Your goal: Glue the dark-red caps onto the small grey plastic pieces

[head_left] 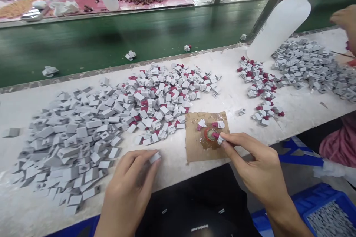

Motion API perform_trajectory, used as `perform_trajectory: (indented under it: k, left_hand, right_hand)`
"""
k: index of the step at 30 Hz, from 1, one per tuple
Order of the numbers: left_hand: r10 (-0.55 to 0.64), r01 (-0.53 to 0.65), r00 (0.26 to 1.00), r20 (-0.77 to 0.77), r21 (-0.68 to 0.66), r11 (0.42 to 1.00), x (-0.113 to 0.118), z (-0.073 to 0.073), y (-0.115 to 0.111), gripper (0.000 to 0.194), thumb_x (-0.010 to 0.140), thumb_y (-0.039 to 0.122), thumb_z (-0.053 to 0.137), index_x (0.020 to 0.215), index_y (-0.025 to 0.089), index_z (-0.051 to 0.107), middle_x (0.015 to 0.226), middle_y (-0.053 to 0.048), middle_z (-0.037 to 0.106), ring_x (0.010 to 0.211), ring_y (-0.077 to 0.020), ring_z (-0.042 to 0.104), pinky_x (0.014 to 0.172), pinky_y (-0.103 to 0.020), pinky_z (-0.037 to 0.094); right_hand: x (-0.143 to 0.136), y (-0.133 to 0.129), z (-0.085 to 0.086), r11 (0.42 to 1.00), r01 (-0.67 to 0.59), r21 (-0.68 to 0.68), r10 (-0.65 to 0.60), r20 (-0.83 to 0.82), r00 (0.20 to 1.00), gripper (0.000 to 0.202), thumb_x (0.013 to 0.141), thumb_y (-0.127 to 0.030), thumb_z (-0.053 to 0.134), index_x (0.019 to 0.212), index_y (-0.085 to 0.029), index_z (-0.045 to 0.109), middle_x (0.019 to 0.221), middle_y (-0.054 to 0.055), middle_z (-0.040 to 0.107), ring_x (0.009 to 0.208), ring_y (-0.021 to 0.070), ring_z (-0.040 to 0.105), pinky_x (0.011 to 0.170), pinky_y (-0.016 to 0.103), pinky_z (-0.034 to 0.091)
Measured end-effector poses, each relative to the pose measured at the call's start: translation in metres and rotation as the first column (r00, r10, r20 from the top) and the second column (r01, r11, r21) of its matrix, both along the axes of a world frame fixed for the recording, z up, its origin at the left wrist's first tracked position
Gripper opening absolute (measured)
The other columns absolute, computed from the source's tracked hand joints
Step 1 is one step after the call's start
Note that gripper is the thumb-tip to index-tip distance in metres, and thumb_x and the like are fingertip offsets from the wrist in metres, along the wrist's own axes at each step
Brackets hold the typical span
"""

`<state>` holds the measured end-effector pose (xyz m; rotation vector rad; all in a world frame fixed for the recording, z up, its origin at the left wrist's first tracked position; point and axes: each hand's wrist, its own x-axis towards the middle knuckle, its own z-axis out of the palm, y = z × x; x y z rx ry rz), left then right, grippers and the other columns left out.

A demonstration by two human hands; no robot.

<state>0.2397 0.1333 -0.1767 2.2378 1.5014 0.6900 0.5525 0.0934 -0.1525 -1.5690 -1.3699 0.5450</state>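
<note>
Between the thumb and fingers of my left hand (132, 183) is a small grey plastic block (155, 157), held just above the white table. My right hand (254, 161) pinches a white-and-maroon plastic piece (218, 137) by its pale end. Its maroon end is over a small round dish (210, 134) on a brown cardboard square (191, 148), which is wet around the dish. On the cardboard's far side lie two more white-and-maroon pieces (218, 124). A heap of grey blocks (69, 137) spreads left of my left hand, merging into grey pieces with maroon parts (161, 96).
A green conveyor belt (155, 26) with several stray pieces runs behind the table. A white squeeze bottle (280, 26) leans beside a metal post at the right, near more piles (319, 66). Another person's hand (345, 22) is at the right edge. A blue crate (308, 213) stands below.
</note>
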Motion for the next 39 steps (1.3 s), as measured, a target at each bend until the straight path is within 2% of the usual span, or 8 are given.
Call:
perform_trajectory:
  k: [4,8,14,22,28,33,36,39]
  left_hand:
    - [0.124,-0.009,0.933,0.337,-0.321,0.947,0.034,0.021,0.007,0.013,0.112,0.039,0.077,0.123,0.032,0.081,0.11,-0.002,0.08,0.096,-0.0204,0.079,0.089,-0.03,0.066]
    - [0.264,0.189,0.727,0.634,-0.554,0.811,0.08,0.038,0.023,0.015,0.108,0.042,0.085,0.113,0.028,0.084,0.101,-0.003,0.085,0.092,-0.0201,0.084,0.082,-0.026,0.071]
    - [0.272,0.469,0.534,0.801,-0.548,0.693,0.12,0.038,0.042,0.019,0.106,0.036,0.09,0.12,0.024,0.087,0.099,-0.004,0.088,0.09,-0.0168,0.086,0.087,-0.022,0.073]
    - [0.328,0.504,0.464,0.823,-0.55,0.665,0.13,0.034,0.045,0.015,0.103,0.032,0.093,0.112,0.022,0.087,0.1,-0.003,0.089,0.094,-0.0163,0.087,0.09,-0.021,0.072]
    - [0.208,0.508,0.533,0.82,-0.507,0.697,0.126,0.033,0.043,0.008,0.107,0.032,0.088,0.114,0.027,0.088,0.105,-0.002,0.089,0.096,-0.0155,0.086,0.091,-0.02,0.071]
    - [0.072,0.418,0.641,0.764,-0.426,0.802,0.11,0.057,0.054,0.008,0.109,0.029,0.082,0.116,0.03,0.085,0.114,-0.002,0.087,0.101,-0.018,0.085,0.092,-0.025,0.071]
    - [0.024,0.339,0.746,0.666,-0.41,0.847,0.091,0.077,0.078,0.012,0.108,0.035,0.081,0.118,0.028,0.083,0.11,-0.004,0.086,0.091,-0.0201,0.083,0.084,-0.03,0.071]
    - [0.049,0.14,0.877,0.478,-0.352,0.926,0.07,0.096,0.113,0.017,0.105,0.04,0.082,0.117,0.027,0.084,0.102,-0.005,0.085,0.087,-0.023,0.081,0.076,-0.033,0.067]
  right_hand:
    - [0.001,0.001,0.003,0.999,0.027,-0.041,-0.033,-0.151,0.988,0.018,0.106,-0.022,0.085,0.115,-0.035,0.094,0.108,0.0,0.093,0.097,0.0208,0.09,0.085,0.03,0.074]
    - [0.001,0.007,0.003,0.997,-0.039,-0.061,0.005,-0.476,0.879,0.015,0.106,-0.029,0.09,0.116,-0.038,0.095,0.111,0.0,0.094,0.103,0.0209,0.092,0.092,0.027,0.075]
    - [0.002,0.017,-0.002,0.99,-0.136,-0.042,0.063,-0.729,0.681,0.011,0.107,-0.034,0.091,0.116,-0.038,0.095,0.113,0.001,0.094,0.098,0.0234,0.093,0.092,0.034,0.079]
    - [0.003,0.016,-0.002,0.995,-0.095,-0.013,0.062,-0.659,0.749,0.016,0.105,-0.025,0.09,0.114,-0.037,0.096,0.109,-0.001,0.093,0.101,0.0178,0.092,0.094,0.023,0.075]
    - [0.003,0.019,0.015,0.987,-0.155,-0.049,0.105,-0.539,0.836,0.014,0.101,-0.021,0.091,0.109,-0.031,0.096,0.105,0.002,0.093,0.102,0.0183,0.091,0.091,0.02,0.073]
    - [0.004,0.041,0.037,0.957,-0.291,-0.023,0.223,-0.583,0.781,0.011,0.1,-0.024,0.093,0.108,-0.031,0.095,0.105,0.003,0.093,0.097,0.0196,0.091,0.087,0.026,0.075]
    - [0.007,0.087,0.054,0.871,-0.485,-0.077,0.39,-0.492,0.779,0.014,0.099,-0.034,0.096,0.112,-0.028,0.095,0.105,0.005,0.093,0.094,0.0226,0.09,0.085,0.032,0.074]
    - [0.003,0.169,0.069,0.827,-0.536,-0.17,0.506,-0.189,0.841,0.021,0.106,-0.037,0.087,0.118,-0.022,0.095,0.1,0.008,0.092,0.088,0.0244,0.087,0.082,0.037,0.072]
